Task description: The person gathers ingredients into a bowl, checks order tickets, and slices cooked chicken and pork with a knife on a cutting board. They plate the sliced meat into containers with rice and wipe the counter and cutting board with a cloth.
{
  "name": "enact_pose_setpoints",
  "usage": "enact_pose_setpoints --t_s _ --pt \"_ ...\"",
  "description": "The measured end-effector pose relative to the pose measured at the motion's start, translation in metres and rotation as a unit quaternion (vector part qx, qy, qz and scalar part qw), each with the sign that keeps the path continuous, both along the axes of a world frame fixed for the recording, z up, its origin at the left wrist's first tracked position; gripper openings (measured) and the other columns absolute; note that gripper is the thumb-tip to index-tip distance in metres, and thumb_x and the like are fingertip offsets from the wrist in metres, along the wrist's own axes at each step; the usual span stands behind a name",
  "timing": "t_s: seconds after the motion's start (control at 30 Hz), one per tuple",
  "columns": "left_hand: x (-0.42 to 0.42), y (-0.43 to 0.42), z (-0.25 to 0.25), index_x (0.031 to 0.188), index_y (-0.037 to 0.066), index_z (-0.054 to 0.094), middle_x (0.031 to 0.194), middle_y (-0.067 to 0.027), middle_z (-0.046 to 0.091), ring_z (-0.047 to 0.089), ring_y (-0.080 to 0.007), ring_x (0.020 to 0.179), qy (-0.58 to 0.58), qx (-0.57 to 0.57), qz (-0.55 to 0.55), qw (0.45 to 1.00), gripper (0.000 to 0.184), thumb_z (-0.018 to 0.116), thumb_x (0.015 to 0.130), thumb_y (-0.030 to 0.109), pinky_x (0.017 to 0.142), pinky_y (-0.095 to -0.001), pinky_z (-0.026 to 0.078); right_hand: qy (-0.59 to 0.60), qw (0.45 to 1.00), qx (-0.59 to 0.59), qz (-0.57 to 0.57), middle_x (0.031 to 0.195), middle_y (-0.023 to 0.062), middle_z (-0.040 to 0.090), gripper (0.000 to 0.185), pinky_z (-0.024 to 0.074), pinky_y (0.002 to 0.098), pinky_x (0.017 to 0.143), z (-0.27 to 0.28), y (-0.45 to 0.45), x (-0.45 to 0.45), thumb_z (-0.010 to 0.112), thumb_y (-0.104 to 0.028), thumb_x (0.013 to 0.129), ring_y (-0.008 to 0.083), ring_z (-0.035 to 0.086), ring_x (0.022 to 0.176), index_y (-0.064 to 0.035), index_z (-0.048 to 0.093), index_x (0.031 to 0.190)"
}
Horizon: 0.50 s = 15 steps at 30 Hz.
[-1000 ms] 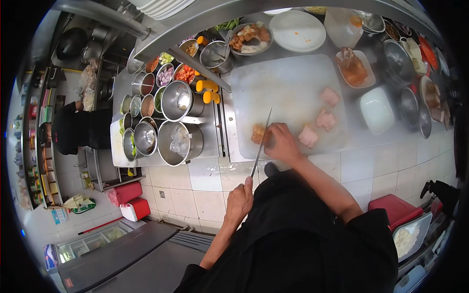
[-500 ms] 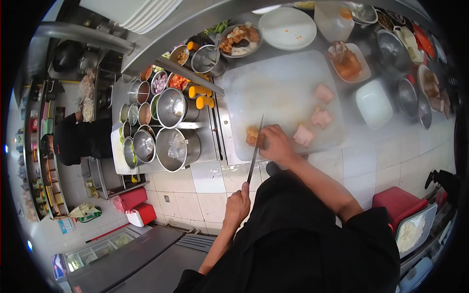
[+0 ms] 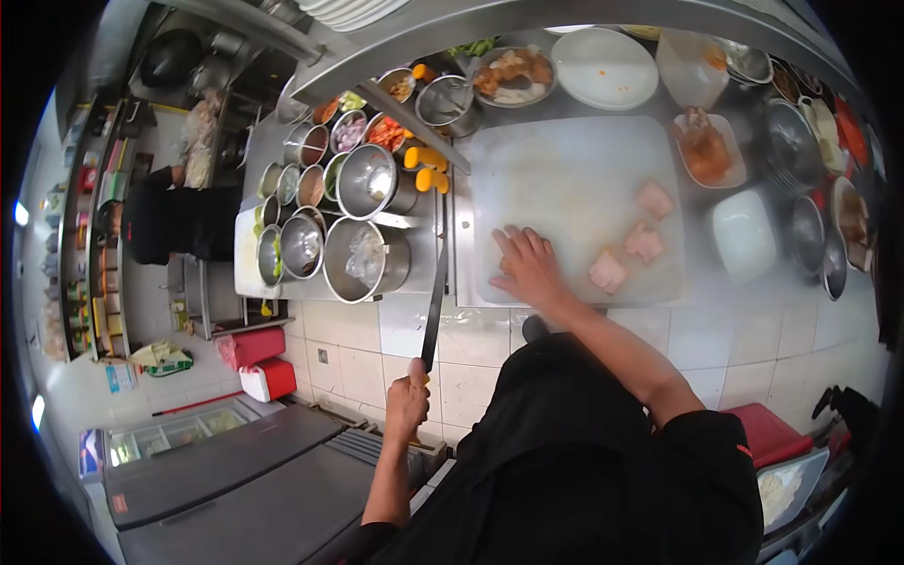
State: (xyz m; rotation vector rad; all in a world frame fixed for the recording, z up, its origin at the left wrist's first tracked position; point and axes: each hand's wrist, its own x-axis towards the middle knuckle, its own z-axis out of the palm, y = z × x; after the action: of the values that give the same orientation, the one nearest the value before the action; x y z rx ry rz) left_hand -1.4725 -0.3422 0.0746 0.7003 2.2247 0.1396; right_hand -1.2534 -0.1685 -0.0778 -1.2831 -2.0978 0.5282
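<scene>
My left hand (image 3: pixel 408 403) is closed round the handle of a long knife (image 3: pixel 434 315). The blade points away from me, left of the white cutting board (image 3: pixel 574 160), over the floor and the counter's edge. On the board's near left part lies my right hand (image 3: pixel 529 267), palm down with fingers spread. Whatever is beneath that palm is hidden; the browned piece seen there earlier does not show. Three pale pink meat pieces, one of them a meat piece (image 3: pixel 607 271) closest to the hand, rest to its right.
Steel pots (image 3: pixel 365 259) and bowls of chopped food crowd the left counter. Behind the board are a bowl of meat (image 3: pixel 513 75) and a white plate (image 3: pixel 604 68). A white dish (image 3: pixel 743 235) stands at right. A rail (image 3: pixel 414 127) crosses above. Another person (image 3: pixel 179 221) works at far left.
The knife has moved left and back from the browned piece, off the board. My right hand's fingers have spread flat. The whole view has shifted, so things appear farther right.
</scene>
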Motion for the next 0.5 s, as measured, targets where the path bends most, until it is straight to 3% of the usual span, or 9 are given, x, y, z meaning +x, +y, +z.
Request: enact_pose_setpoints --t_s 0.23,0.27,0.33,0.4,0.5 --pt "-0.019 0.001 0.03 0.067 0.002 0.053 0.049 -0.0032 0.046 0.046 -0.0128 0.039 -0.004 -0.09 -0.001 0.996 0.071 0.039 0.096 0.065 0.037 -0.0307 0.038 0.004 0.998 0.015 0.062 0.122 0.0084 0.055 0.063 0.0394 0.0455 0.094 -0.022 0.014 -0.003 0.077 -0.04 0.073 0.0282 0.048 0.113 -0.0057 0.056 0.122" --pt "-0.022 0.002 0.029 0.074 -0.001 0.057 0.052 -0.0045 0.049 0.047 -0.0145 0.039 0.011 -0.095 -0.004 0.995 0.071 0.041 0.096 0.065 0.038 -0.0305 0.039 0.01 0.998 0.017 0.066 0.123 0.0089 0.055 0.065 0.039 0.0455 0.095 -0.022 0.015 -0.002 0.077 -0.041 0.073 0.0286 0.047 0.114 -0.0057 0.056 0.123" --pt "-0.026 0.018 0.035 0.08 -0.003 0.061 0.056 -0.0079 0.055 0.051 -0.0168 0.04 0.059 -0.109 -0.046 0.991 0.07 0.043 0.096 0.063 0.038 -0.032 0.041 0.012 0.998 0.013 0.06 0.126 0.0099 0.055 0.068 0.0383 0.0455 0.096 -0.015 0.012 -0.001 0.077 -0.043 0.073 0.0295 0.046 0.118 -0.0056 0.056 0.125" --pt "-0.031 0.045 0.035 0.085 -0.004 0.064 0.058 -0.0108 0.059 0.055 -0.0184 0.041 0.075 -0.119 -0.106 0.984 0.067 0.046 0.096 0.06 0.039 -0.0325 0.043 0.03 0.998 0.008 0.054 0.138 0.0163 0.047 0.077 0.0328 0.0477 0.106 -0.001 0.007 0.005 0.075 -0.047 0.075 0.035 0.039 0.13 -0.0044 0.051 0.134" --pt "-0.041 0.089 0.024 0.095 -0.003 0.066 0.059 -0.0123 0.063 0.061 -0.0183 0.044 0.051 -0.082 -0.203 0.974 0.051 0.057 0.094 0.047 0.037 -0.0299 0.045 0.083 0.996 0.003 0.035 0.139 0.0183 0.043 0.073 0.0332 0.0489 0.106 0.025 -0.004 0.011 0.076 -0.037 0.077 0.0378 0.038 0.129 -0.0026 0.047 0.134"
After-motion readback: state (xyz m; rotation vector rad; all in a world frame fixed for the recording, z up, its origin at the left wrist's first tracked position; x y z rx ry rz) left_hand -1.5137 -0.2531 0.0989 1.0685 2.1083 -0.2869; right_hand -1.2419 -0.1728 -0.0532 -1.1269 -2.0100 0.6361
